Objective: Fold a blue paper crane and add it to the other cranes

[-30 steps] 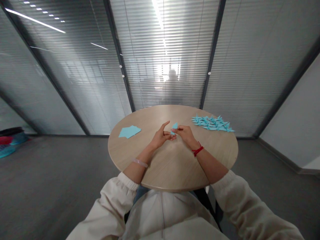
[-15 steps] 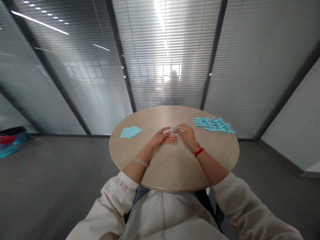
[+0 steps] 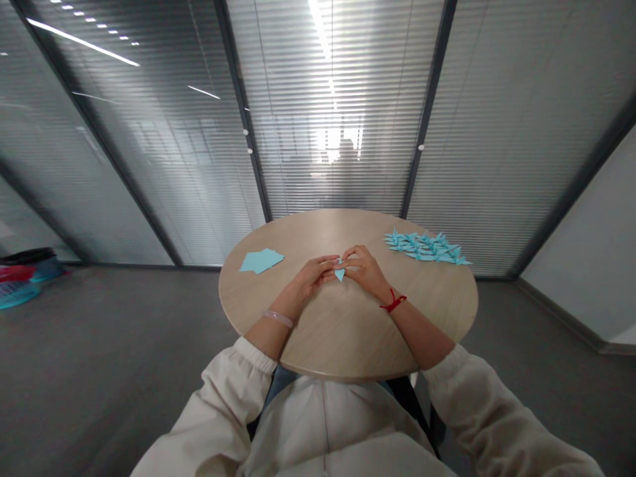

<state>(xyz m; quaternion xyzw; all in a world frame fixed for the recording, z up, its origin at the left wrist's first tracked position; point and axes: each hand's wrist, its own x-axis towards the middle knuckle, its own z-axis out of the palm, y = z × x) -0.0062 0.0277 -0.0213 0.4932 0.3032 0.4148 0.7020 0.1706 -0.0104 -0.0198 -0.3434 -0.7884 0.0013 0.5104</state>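
A small folded piece of light blue paper (image 3: pixel 340 273) lies between my two hands over the middle of the round wooden table (image 3: pixel 348 331). My left hand (image 3: pixel 312 275) pinches its left side and my right hand (image 3: pixel 364 266) pinches its right side. Only the paper's lower tip shows below my fingers. A stack of flat blue paper sheets (image 3: pixel 261 260) rests to the left of my left hand. A group of several folded blue paper cranes (image 3: pixel 423 246) lies on the table's far right.
Glass walls with blinds and dark frames stand behind the table. Grey floor surrounds it. Coloured baskets (image 3: pixel 22 281) sit on the floor at the far left. A white wall runs along the right.
The folded paper stood up above my fingers one second ago. Now it is turned down, with its tip pointing toward me, and both hands have closed over it.
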